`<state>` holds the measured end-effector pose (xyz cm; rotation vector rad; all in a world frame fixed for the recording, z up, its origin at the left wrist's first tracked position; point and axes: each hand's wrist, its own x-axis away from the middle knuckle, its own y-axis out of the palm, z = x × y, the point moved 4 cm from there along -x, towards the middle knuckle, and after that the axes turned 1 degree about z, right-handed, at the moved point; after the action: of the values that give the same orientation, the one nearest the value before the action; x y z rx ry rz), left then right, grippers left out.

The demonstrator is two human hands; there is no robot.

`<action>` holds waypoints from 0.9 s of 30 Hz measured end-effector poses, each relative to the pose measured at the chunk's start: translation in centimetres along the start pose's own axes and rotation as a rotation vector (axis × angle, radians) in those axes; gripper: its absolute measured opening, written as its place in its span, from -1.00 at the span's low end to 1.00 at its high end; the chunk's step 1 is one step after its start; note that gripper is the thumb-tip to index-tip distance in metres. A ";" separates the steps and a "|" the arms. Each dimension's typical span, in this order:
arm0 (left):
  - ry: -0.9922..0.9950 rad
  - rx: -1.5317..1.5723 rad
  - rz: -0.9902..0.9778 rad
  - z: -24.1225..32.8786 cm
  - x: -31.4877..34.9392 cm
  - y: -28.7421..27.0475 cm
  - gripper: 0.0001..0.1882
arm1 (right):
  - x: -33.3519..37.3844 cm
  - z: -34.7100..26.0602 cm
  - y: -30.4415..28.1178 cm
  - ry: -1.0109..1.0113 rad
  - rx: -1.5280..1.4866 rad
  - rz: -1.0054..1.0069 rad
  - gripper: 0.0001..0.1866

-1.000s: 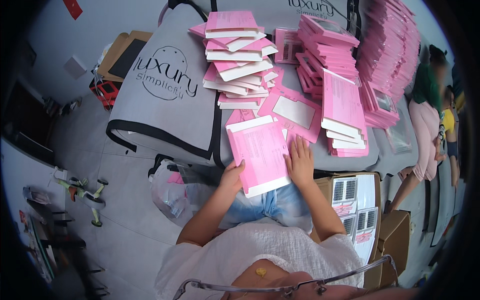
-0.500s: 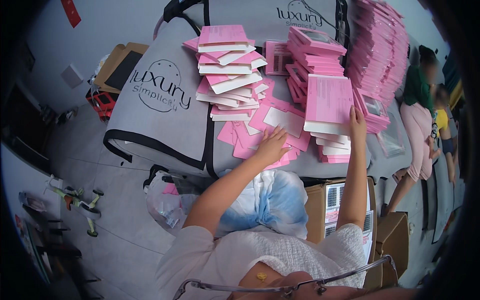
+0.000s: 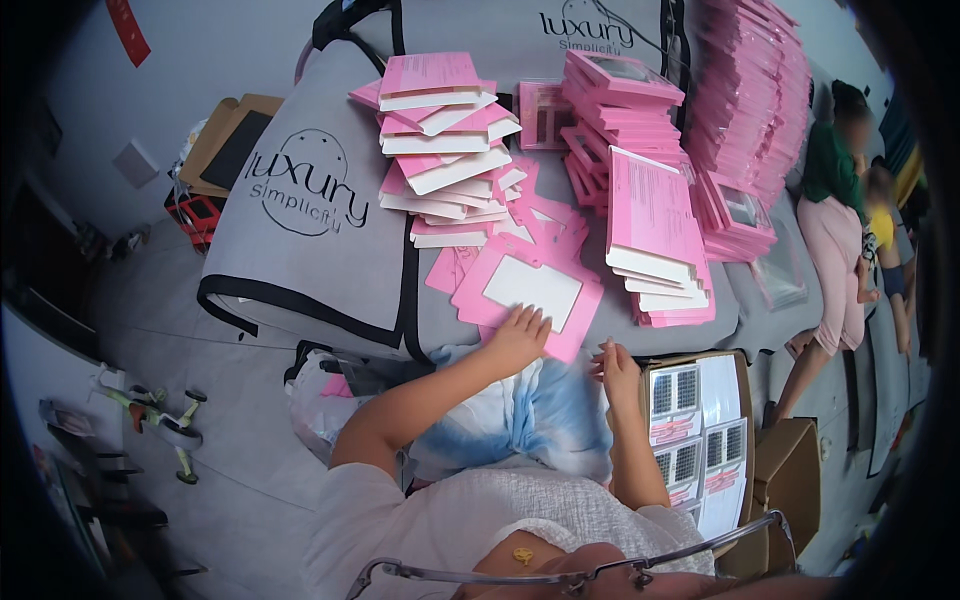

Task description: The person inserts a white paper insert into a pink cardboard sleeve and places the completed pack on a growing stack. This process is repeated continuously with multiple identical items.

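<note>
My left hand (image 3: 520,338) lies with its fingers stretched out on the near edge of a flat pink cardboard blank (image 3: 472,292) that has a large pale rectangular panel. Several more pink blanks (image 3: 555,220) spread out behind it on the grey quilted surface. Just past the blank's near right corner is my right hand (image 3: 617,372), above my lap, fingers loosely bent and a little apart, holding nothing I can see. A stack of folded pink boxes with white flaps (image 3: 650,205) stands to the right of the blank. A taller, uneven stack of similar boxes (image 3: 440,135) rises to the left.
Behind are windowed pink packs (image 3: 625,85) and a tall pile of wrapped ones (image 3: 750,90). An open carton (image 3: 645,420) of printed cards sits by my right arm, beside another brown carton (image 3: 790,480). At far right are two people (image 3: 835,220). A plastic bag (image 3: 320,400) hangs left.
My right hand has left the right stack and come down toward my lap. The pink blank under my left hand has slid nearer and turned, and my left hand moved nearer too.
</note>
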<state>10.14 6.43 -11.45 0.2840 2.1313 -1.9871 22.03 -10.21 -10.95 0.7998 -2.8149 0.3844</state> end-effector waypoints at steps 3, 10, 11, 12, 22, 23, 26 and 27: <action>0.077 0.121 0.017 -0.1 3.9 -2.0 -0.40 | -0.6 1.6 1.9 0.131 -0.321 -0.110 -0.68; -0.370 0.766 0.208 0.3 7.3 -4.3 -0.55 | 0.4 -1.4 4.8 -0.280 -0.216 -0.043 -0.76; -0.521 0.891 0.351 0.6 7.5 -4.6 -0.55 | 1.6 -3.4 4.6 -0.491 -0.110 0.016 -0.78; -0.669 1.010 0.492 0.4 7.8 -4.9 -0.56 | 3.2 -5.6 4.3 -0.700 -0.008 0.078 -0.79; -1.125 2.515 0.903 2.0 7.8 -11.2 -0.58 | 11.8 -11.5 3.9 -1.620 0.378 0.048 -0.61; -1.211 2.506 0.943 2.1 8.0 -10.8 -0.59 | 11.7 -10.9 3.8 -1.615 0.381 0.069 -0.53; -1.170 2.554 1.036 2.7 8.0 -11.9 -0.61 | 12.1 -11.3 3.9 -1.411 0.436 0.008 -0.50; -1.143 2.553 1.063 2.8 8.0 -12.1 -0.60 | 12.4 -11.5 3.9 -1.373 0.460 -0.016 -0.49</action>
<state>-0.93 2.70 -2.34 0.2415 -1.4774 -1.6515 10.81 -9.60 2.29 1.6715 -3.9923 0.6835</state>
